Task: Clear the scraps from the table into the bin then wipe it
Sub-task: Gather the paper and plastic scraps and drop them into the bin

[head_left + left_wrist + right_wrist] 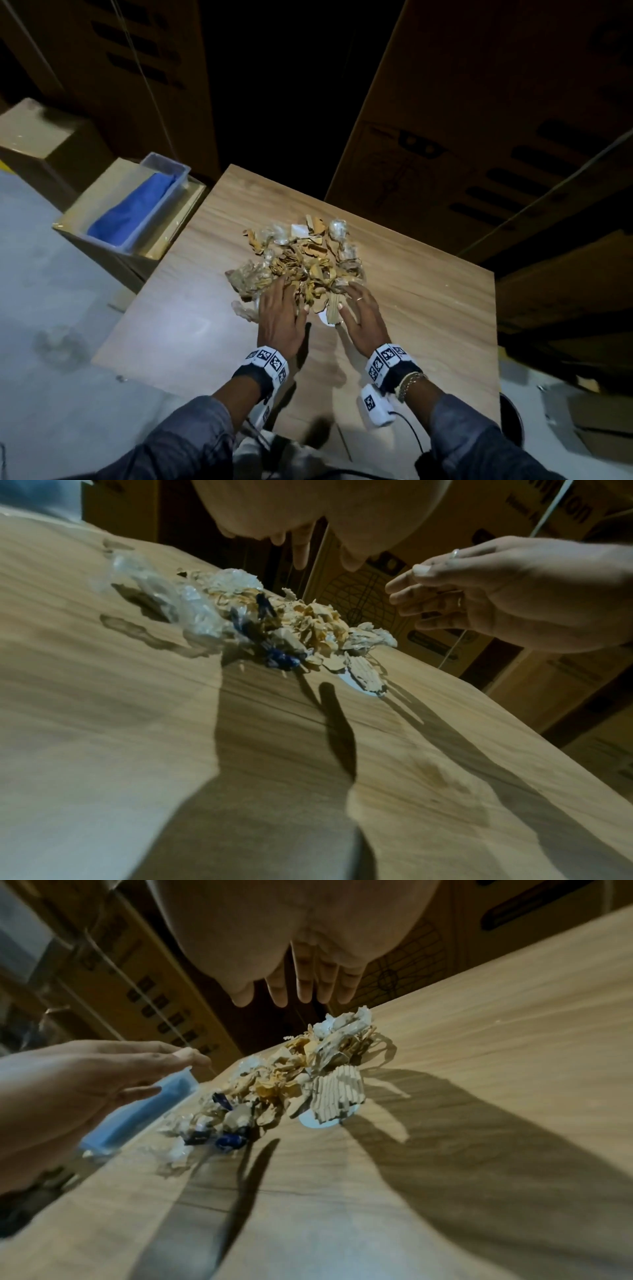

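Note:
A heap of scraps (301, 260), torn brown cardboard and crumpled clear plastic, lies in the middle of the wooden table (428, 308). Both my hands hover over its near edge, palms down, fingers spread and holding nothing. My left hand (279, 308) is over the heap's left side, my right hand (359, 308) over its right side. From the left wrist the scraps (274, 631) lie below my left hand (301, 542), with my right hand (479, 593) alongside. In the right wrist view my right hand (301, 982) hangs above the scraps (301, 1080), my left hand (103, 1074) at the left.
A clear plastic bin (137, 209) holding a blue cloth (130, 209) stands on a cardboard box just left of the table's far corner. Tall cardboard boxes (479, 120) stand behind and to the right. A grey floor (41, 308) lies to the left.

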`<control>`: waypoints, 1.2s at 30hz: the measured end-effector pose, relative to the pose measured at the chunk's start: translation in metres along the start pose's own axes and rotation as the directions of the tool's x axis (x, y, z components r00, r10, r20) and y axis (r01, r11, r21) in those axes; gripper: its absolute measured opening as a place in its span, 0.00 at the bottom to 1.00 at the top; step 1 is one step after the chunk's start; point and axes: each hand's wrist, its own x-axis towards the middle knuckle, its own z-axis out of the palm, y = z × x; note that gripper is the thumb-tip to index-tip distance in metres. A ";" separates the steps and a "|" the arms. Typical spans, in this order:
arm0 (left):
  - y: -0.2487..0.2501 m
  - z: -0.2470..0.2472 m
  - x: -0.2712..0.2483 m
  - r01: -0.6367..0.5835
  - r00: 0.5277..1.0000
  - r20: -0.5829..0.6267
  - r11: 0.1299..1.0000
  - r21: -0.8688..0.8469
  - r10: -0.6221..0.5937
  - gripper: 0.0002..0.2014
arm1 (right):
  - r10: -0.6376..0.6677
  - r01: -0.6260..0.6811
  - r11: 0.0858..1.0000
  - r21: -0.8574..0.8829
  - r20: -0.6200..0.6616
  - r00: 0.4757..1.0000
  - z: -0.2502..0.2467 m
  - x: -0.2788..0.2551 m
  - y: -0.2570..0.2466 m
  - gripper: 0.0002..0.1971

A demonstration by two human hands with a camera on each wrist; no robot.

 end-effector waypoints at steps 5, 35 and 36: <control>-0.023 0.002 0.009 0.069 0.998 0.003 0.996 0.054 -0.069 0.30 | -0.074 0.089 0.989 -0.119 0.126 0.989 -0.024 0.048 0.004 0.28; -0.053 0.025 0.012 0.247 0.969 -0.006 0.960 0.130 -0.249 0.33 | 0.100 -0.191 0.853 0.486 0.207 0.973 0.014 0.091 0.076 0.33; -0.052 0.026 0.011 0.236 0.971 0.004 0.964 0.119 -0.238 0.33 | 0.116 -0.194 0.848 0.494 0.185 0.976 0.019 0.080 0.074 0.33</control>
